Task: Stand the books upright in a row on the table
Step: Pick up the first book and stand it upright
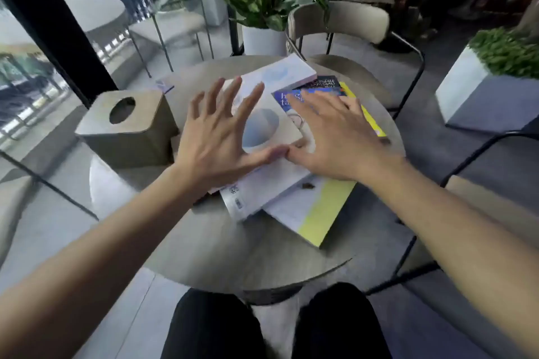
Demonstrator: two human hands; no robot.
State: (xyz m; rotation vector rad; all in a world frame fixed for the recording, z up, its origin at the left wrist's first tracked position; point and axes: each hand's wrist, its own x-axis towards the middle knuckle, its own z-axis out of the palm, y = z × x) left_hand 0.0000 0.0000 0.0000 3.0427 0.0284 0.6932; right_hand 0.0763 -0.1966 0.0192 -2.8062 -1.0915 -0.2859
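Observation:
Several books lie flat in a loose pile on the round grey table. On top is a beige book with a blue sphere. Behind it lies a pale book; to the right a blue-covered book and a dark one. Underneath are a white book and a white-and-yellow book. My left hand is spread flat over the beige book's left side, fingers apart. My right hand rests open across the blue book, its thumb at the beige book's near corner. Neither hand grips anything.
A wooden tissue box stands at the table's left. A beige chair and a potted plant are behind the table. A white planter sits to the right, a glass wall to the left. My knees are below the table's near edge.

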